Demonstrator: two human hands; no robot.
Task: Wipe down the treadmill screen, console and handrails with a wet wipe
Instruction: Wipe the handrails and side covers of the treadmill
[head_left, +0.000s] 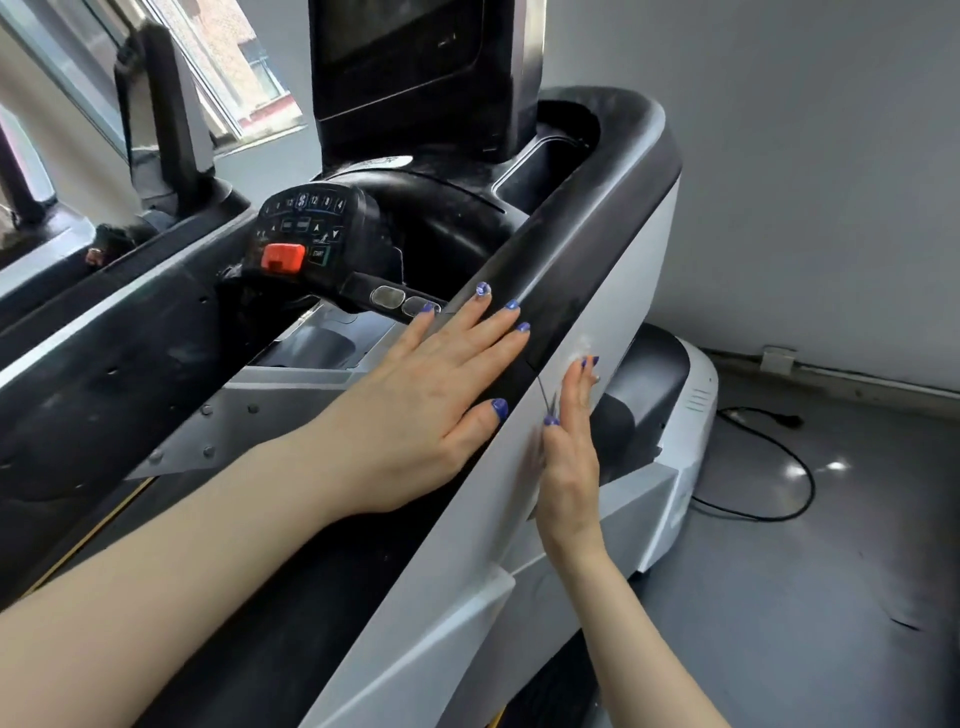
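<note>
Left hand (415, 410) flat on handrail (545, 249)

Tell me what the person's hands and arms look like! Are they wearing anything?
Both arms are bare, with no sleeves, gloves, watch or rings in view. The left hand and the right hand have fingernails painted a blue-purple colour. A few of the nails also show paler, shiny patches, like a pattern or glitter, though it is too small to tell which.
</note>
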